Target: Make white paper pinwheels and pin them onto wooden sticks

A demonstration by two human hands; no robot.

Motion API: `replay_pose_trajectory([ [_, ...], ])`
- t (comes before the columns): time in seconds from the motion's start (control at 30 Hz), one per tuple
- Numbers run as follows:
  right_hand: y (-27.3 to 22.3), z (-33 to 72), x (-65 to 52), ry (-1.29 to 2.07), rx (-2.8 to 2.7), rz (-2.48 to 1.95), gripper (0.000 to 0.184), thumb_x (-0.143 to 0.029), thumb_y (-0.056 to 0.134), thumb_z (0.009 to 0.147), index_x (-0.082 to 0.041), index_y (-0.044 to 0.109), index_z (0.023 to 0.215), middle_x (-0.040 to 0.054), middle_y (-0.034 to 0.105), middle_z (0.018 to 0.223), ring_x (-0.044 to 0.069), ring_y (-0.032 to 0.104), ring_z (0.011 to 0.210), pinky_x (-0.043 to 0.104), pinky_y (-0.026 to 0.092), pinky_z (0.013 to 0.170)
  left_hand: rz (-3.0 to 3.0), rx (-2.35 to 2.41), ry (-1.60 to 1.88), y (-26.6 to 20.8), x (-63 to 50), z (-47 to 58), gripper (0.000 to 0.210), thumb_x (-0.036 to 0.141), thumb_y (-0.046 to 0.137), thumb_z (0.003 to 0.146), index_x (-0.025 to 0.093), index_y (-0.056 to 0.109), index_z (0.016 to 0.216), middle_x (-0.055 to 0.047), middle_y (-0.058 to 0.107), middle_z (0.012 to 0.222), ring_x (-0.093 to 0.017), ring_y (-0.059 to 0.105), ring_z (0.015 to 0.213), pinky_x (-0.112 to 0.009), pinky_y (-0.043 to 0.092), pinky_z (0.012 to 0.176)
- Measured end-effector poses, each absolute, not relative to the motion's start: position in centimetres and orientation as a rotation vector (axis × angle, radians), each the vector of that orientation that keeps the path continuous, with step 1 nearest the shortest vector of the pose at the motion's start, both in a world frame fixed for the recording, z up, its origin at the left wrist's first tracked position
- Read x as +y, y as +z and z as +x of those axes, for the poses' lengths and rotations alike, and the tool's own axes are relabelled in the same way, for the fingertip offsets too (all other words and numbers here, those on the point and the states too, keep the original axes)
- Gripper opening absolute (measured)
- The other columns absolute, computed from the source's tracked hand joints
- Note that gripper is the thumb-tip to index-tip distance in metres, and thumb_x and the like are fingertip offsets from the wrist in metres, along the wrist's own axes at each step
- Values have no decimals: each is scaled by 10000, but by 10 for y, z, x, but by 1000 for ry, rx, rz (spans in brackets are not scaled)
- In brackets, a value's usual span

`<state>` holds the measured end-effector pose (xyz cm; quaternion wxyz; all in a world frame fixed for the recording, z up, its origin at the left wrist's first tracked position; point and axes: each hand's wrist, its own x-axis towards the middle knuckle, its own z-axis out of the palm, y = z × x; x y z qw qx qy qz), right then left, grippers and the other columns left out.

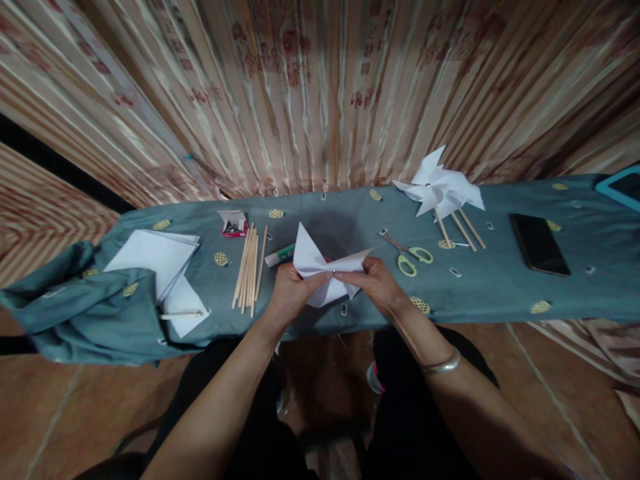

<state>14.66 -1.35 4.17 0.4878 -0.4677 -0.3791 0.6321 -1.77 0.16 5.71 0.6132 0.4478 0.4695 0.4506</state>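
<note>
Both hands hold a white paper pinwheel (313,257) above the cloth, near the table's front edge. My left hand (291,291) grips its left side, thumb pressed toward the middle. On the other side my right hand (377,285) pinches the paper, its thumb also reaching the centre. A small shiny pin head (333,272) shows between the two thumbs. The fingers behind the paper are hidden. Just behind my left hand lies a green and white tube (281,255), partly covered by the pinwheel. Scissors with yellow-green handles (411,253) rest open to the right of my right hand.
Wooden sticks (249,270) and a small open red box (233,225) lie left of my hands. Farther left is white paper (155,257). Finished pinwheels on sticks (440,187) and a dark phone (539,245) lie right. A curtain (310,100) hangs behind the table.
</note>
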Motion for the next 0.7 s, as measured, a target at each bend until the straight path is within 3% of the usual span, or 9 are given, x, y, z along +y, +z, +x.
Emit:
replay_pose_trajectory([
  [0.17, 41, 145, -15, 1581, -962, -1080, 338, -337, 846, 622, -213, 786, 930, 19, 785, 869, 165, 699, 726, 307, 551, 738, 960, 1086, 1043, 58, 1, -17, 363, 229, 893, 457, 132, 764, 783, -26, 742, 710, -154, 658, 641, -261, 524, 662],
  [0.4, 40, 144, -14, 1555, -926, -1103, 273, -329, 866, 580, -197, 777, 802, 5, 768, 752, 142, 667, 645, 281, 540, 672, 912, 1068, 1050, 58, 0, -17, 350, 259, 893, 468, 130, 757, 763, -49, 759, 746, -169, 670, 652, -297, 548, 694],
  [0.7, 42, 141, -17, 1565, -1014, -1130, 326, -375, 871, 556, -189, 773, 805, 23, 774, 764, 173, 688, 647, 307, 557, 682, 992, 1116, 985, 52, -2, -24, 324, 278, 865, 498, 127, 760, 765, -55, 759, 770, -187, 681, 704, -303, 548, 719],
])
